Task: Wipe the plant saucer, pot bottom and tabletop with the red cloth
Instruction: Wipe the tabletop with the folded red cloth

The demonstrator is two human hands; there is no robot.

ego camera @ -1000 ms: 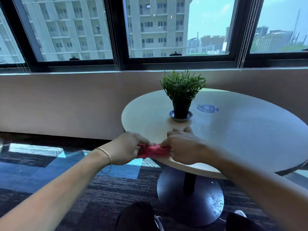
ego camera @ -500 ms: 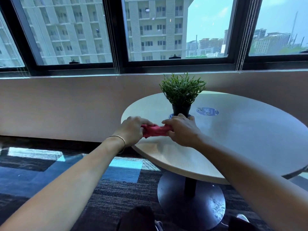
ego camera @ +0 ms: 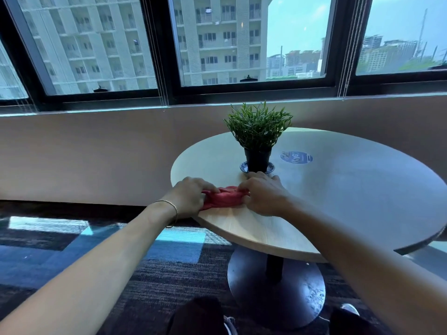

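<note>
**Red cloth bunched between both hands, right in front of the pot**

Both hands are on the red cloth. The left hand has its fingers curled around one end and the right hand grips the other, so the cloth sits stretched in a wrinkled roll between them. It's resting on the near edge of the desk.

My guess is the two-handed grip is for folding or gathering it into a usable pad before any wiping starts (a loose rag just drags around).

Just beyond the right hand's knuckles is the black pot, standing upright on its small blue-and-white saucer. The knuckles are very close to the saucer's rim, but I can't tell if they're touching. Keeping the cloth that close makes sense if the saucer is first up.

The pot is on the saucer, so one hand will probably have to let go and lift it. Off past the right hand, further out on the desk, there's a round blue sticker.
</note>
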